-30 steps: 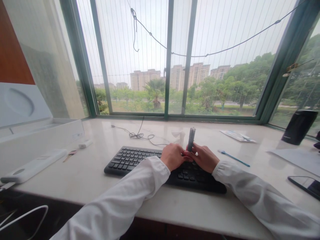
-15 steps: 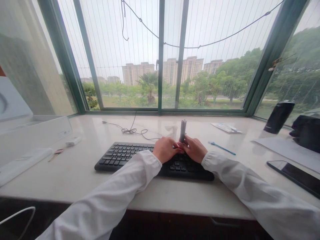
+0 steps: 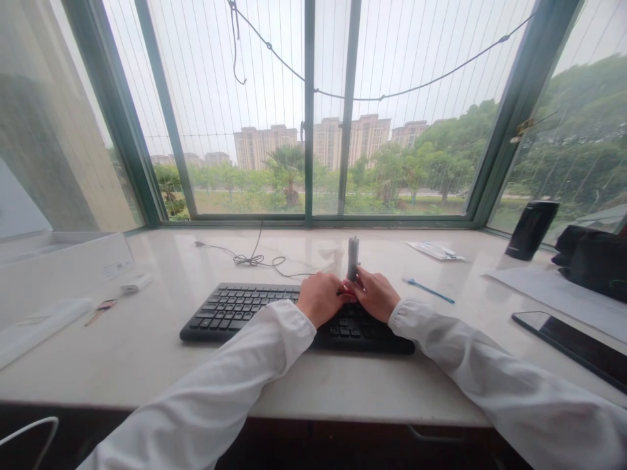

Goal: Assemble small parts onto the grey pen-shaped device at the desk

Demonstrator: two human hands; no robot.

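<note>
Both hands meet above the right half of a black keyboard (image 3: 230, 310). A slim grey bar-shaped object (image 3: 353, 256) stands upright out of my right hand (image 3: 376, 294), whose fingers are closed around its lower end. My left hand (image 3: 321, 299) is closed beside it, its fingertips touching or nearly touching those of the right. A small bit of red shows between the fingertips; what the left fingers hold is hidden. The hands cover part of the keys. The keyboard's cable (image 3: 252, 260) lies loosely bundled behind it.
Right of the hands lie a blue stick (image 3: 431, 290), a clear packet (image 3: 435, 250), paper (image 3: 553, 294) and a phone (image 3: 568, 346). A black cylinder (image 3: 532, 230) stands near the window. On the left are keys (image 3: 101, 311), a white adapter (image 3: 136, 283) and a white box (image 3: 78, 261).
The view has shifted slightly, so everything sits a little further left. Both hands keep nearly the same position over the keyboard, with the grey object still upright.
</note>
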